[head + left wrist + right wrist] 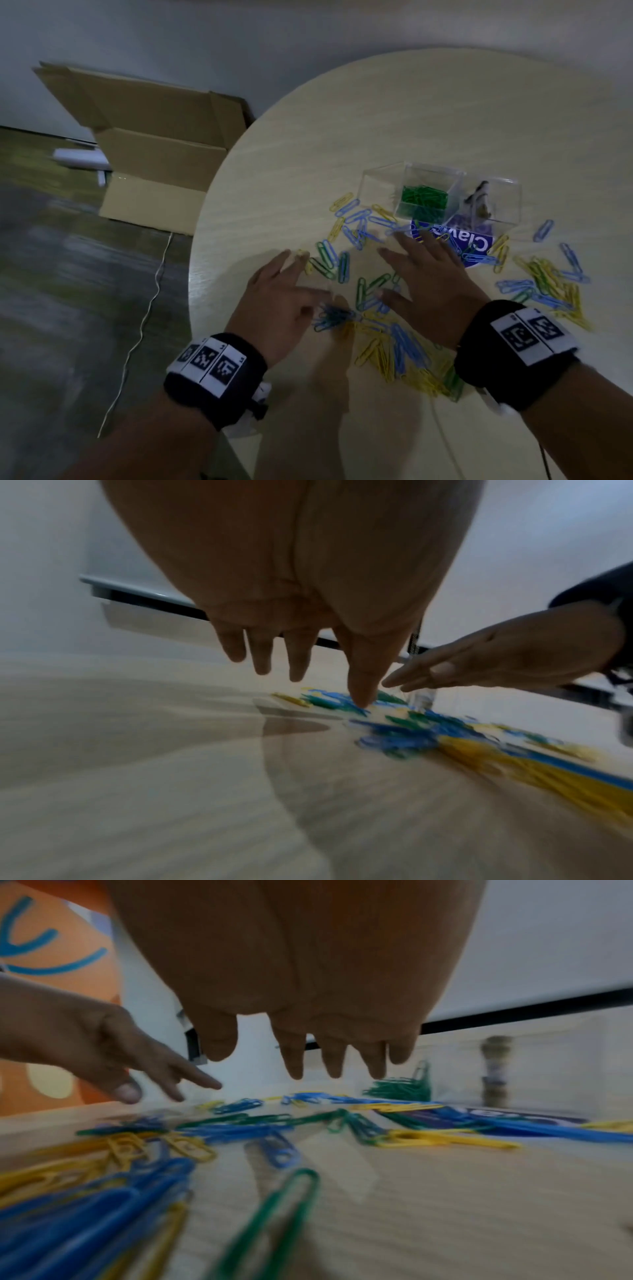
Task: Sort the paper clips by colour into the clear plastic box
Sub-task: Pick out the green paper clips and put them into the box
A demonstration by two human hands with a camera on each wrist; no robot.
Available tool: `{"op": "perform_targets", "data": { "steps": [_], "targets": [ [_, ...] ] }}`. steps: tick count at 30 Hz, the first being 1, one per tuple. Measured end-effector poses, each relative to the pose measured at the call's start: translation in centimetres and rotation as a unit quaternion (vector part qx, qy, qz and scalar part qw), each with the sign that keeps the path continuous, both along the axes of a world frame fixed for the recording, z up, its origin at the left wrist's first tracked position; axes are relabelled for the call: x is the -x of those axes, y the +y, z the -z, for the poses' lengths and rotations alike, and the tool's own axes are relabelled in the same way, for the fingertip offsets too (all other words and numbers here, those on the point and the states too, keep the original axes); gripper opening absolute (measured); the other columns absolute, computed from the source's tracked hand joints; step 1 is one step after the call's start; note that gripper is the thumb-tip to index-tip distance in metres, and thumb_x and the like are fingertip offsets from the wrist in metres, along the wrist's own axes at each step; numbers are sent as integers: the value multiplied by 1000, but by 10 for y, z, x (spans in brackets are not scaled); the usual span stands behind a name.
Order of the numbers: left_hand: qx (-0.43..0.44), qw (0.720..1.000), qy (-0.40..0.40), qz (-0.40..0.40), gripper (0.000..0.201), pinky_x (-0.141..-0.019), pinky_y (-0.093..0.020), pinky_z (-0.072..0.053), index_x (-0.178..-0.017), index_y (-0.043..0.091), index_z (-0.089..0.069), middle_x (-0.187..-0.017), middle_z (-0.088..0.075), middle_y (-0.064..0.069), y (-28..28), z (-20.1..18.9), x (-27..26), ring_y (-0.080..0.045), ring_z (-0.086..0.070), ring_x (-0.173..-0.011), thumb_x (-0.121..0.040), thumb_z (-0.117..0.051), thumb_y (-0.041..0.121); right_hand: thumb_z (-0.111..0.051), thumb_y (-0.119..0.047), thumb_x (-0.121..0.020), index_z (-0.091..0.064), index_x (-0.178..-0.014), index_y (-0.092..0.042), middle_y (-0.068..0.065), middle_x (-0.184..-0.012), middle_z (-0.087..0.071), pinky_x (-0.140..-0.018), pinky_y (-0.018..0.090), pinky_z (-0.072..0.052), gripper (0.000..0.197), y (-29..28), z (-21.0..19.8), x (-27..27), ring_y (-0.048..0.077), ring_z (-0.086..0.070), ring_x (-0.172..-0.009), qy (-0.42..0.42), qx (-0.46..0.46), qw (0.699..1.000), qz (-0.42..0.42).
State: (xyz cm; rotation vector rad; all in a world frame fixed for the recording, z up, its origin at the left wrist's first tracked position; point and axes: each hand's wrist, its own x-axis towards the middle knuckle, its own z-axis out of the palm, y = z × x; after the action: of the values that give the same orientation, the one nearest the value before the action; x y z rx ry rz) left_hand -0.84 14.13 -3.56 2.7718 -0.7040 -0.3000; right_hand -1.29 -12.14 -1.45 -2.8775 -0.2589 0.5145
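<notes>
Blue, yellow and green paper clips [376,329] lie scattered over the round table [376,120]. The clear plastic box [376,181] stands beyond them, with green clips [424,202] in its middle compartment. My left hand [301,274] hovers low over the clips, fingers straight and spread; one fingertip [359,696] reaches down to the blue and green clips [394,737]. My right hand [394,274] is spread flat just above the pile, its fingers [294,1058] straight and holding nothing. Loose clips [274,1150] lie under it.
A blue printed card [479,245] lies partly under the box. The right compartment holds dark metal clips [479,202]. The table edge [195,274] curves just left of my left hand. On the floor are an open cardboard box [154,154] and a white cable [150,308].
</notes>
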Motion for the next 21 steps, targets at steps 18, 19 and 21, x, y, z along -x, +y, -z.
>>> {"op": "perform_targets", "data": {
  "steps": [18, 19, 21],
  "targets": [
    [0, 993, -115, -1, 21, -78, -39, -47, -100, 30, -73, -102, -69, 12, -3, 9, -34, -25, -54, -97, -80, -69, 24, -38, -53, -86, -44, -140, -14, 2, -151, -36, -116, 45, -21, 67, -20, 34, 4, 27, -20, -145, -8, -44, 999, 22],
    [-8, 993, -117, 4, 20, -76, -38, -47, -97, 30, -74, -99, -69, 12, -4, 8, -35, -25, -54, -94, -78, -71, 25, -35, -55, -86, -46, -139, -13, 2, -150, -38, -116, 46, -21, 68, -23, 33, 4, 28, -21, -144, -15, -42, 998, 35],
    [-16, 991, -132, 11, 18, -74, -38, -45, -91, 29, -75, -95, -69, 11, -5, 5, -37, -27, -54, -92, -74, -77, 26, -40, -50, -87, -53, -133, -12, 5, -145, -45, -115, 49, -25, 61, -29, 29, 3, 31, -25, -142, -41, -48, 996, 67]
  ]
}}
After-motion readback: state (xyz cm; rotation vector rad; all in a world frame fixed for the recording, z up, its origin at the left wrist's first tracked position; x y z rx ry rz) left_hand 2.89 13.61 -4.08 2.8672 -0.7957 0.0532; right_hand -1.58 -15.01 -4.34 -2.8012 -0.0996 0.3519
